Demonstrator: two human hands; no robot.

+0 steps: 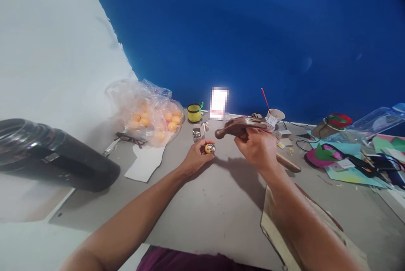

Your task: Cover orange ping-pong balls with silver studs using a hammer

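Observation:
My left hand is closed, pinching a small yellow-orange ball just above the grey table. Shiny silver pieces cover part of the ball's surface. To the right, my right hand is wrapped round a brown, worn hammer. The hammer's rounded face points left, above and to the right of the ball and apart from it. Its wooden handle shows below my wrist. Just beyond the ball lies a small open box of silver pieces, with more silver pieces beside it.
A clear plastic bag of orange balls lies at the back left, near eyeglasses and white paper. A large dark cylinder fills the left. Behind are a yellow container and paper cup; coloured crafts sit right.

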